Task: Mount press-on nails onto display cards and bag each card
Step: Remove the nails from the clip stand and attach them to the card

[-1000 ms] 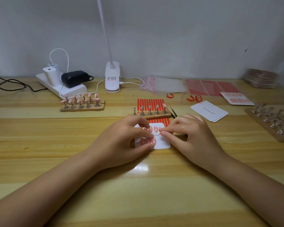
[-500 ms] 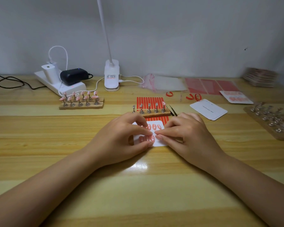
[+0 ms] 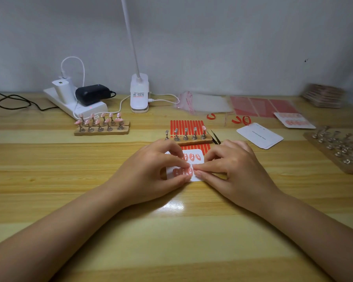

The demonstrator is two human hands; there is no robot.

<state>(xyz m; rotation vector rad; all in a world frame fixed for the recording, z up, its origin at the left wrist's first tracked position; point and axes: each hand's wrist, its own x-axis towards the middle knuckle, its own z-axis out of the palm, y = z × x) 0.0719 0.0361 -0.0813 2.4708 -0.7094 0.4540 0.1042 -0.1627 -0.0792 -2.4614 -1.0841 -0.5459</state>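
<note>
A white display card [image 3: 199, 154] bearing two rows of pink press-on nails [image 3: 182, 171] is pinned flat at the middle of the tabletop [image 3: 49, 180]. It is pressed by the left hand [image 3: 151, 176] and the right hand [image 3: 234, 169], whose fingertips meet over the lower row. Blank cards [image 3: 259, 135] are stacked toward the far right edge.

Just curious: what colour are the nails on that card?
Pink with small white marks, on the display card; head view.

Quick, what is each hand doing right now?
Left hand: fingertips pinched down on the display card.
Right hand: fingertips pressing the same card; no nail visibly gripped.
</note>
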